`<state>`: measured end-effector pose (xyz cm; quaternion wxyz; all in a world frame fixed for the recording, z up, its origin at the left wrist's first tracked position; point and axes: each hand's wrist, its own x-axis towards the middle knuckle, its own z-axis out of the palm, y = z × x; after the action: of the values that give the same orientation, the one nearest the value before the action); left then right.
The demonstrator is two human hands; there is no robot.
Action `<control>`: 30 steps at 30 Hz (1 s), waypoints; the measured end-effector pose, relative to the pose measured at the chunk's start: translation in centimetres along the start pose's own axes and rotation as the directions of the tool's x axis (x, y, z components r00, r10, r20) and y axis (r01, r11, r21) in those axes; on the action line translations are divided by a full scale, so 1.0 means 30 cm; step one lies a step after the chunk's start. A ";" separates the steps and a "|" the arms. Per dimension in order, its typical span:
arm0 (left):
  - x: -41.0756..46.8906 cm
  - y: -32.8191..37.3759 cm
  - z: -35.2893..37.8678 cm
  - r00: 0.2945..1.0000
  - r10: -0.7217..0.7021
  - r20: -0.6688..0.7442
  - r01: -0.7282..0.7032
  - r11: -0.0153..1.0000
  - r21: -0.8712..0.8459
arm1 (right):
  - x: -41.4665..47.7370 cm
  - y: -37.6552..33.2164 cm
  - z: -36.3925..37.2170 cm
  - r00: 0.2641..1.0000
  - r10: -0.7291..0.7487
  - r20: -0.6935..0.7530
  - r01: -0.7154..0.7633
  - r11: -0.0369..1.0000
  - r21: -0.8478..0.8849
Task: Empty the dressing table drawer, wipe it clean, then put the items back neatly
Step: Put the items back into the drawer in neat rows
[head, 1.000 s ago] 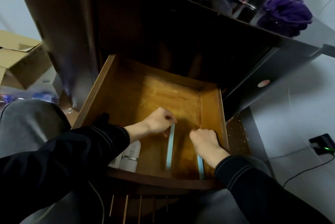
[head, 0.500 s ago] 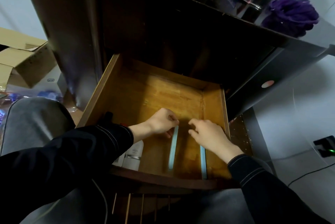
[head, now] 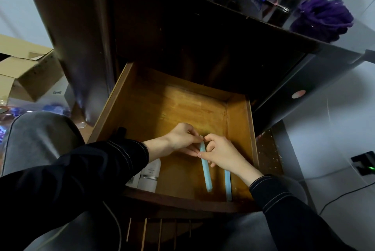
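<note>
A cardboard box [head: 26, 76] is seen on the floor at 9 o'clock of the view, with a grey-trousered knee [head: 40, 137] below it. The dark dressing table [head: 162, 33] stands at 12 o'clock, and its wooden drawer [head: 172, 104] is pulled out beneath it, toward the person. Two white bottles [head: 150, 175] lie at 7 o'clock in the drawer, against the front wall and partly hidden by the left sleeve. The left hand [head: 180, 139] is reached into the middle of the drawer; its grip is clamped, thumb against fingers, on the far end of a light-blue strip [head: 205, 169]. That strip runs from the drawer's centre toward 6 o'clock, its near end close to the front wall. The right hand [head: 223, 155] meets the left one at the same far end, and its grip is likewise pinched on the strip, forefinger above and thumb lower down. A second light-blue strip [head: 228, 185] lies at 5 o'clock, near the right wall, its far end covered by the right wrist. On the surface at 1 o'clock a purple fluffy bundle [head: 322, 17] is set. A black plug [head: 364, 162] with a green light is seen at 3 o'clock.
</note>
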<state>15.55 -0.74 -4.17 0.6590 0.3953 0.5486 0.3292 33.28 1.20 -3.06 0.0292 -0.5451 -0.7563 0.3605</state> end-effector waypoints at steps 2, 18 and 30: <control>0.005 -0.004 0.003 0.998 0.051 -0.034 -0.048 0.995 0.086 | 0.015 0.017 -0.003 0.999 0.042 -0.033 -0.044 0.997 -0.062; 0.015 -0.034 -0.037 0.968 0.209 0.141 -0.224 0.459 0.860 | 0.038 0.036 -0.029 0.998 0.053 0.018 -0.012 0.513 -0.858; 0.011 -0.035 -0.041 0.966 0.216 0.141 -0.229 0.466 0.855 | 0.009 0.006 -0.040 0.991 0.100 0.089 0.036 0.435 -0.900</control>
<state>14.39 -0.75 -5.36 0.3272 0.7415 0.5787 0.0907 33.85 2.07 -2.38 -0.3204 -0.4671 -0.8218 -0.0617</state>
